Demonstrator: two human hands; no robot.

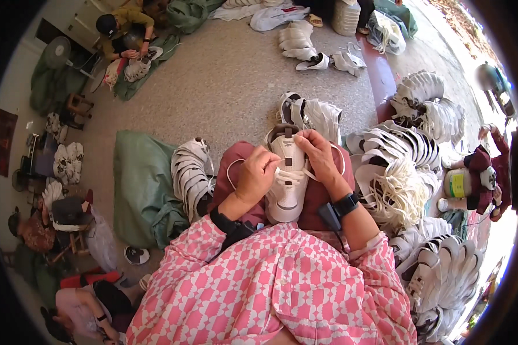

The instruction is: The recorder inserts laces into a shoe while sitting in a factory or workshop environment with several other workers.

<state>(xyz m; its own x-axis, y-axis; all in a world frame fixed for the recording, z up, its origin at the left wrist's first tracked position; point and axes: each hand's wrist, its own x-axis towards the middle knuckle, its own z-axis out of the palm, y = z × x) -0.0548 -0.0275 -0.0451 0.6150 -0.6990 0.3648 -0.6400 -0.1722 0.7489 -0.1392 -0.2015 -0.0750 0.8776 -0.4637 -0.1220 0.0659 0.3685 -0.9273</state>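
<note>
White shoe upper (286, 178) resting on the lap, on dark red cloth (322, 201), toe toward the body, eyelet end pointing away. White lace (231, 168) looping out left of the upper and back under the fingers.

Left hand (258, 172) on the upper's left flank, fingers curled, pinching the lace near the eyelets. Right hand (318, 154) on the upper's right flank near the top, fingers pressed together on lace or eyelet edge; exact pinch point hidden. Upper held between both hands, touching both.

Risks, judged: lace slipping from the left pinch and pulling back through an eyelet; slack loop left of the upper snagging on a wrist band (227, 223); upper sliding off the lap if either grip loosens.

Right of the upper: bundle of loose laces (394, 192), stacked white uppers (408, 144). Left of the upper: another stack (191, 172), green sack (141, 184). Beyond the upper: more uppers (313, 112).
</note>
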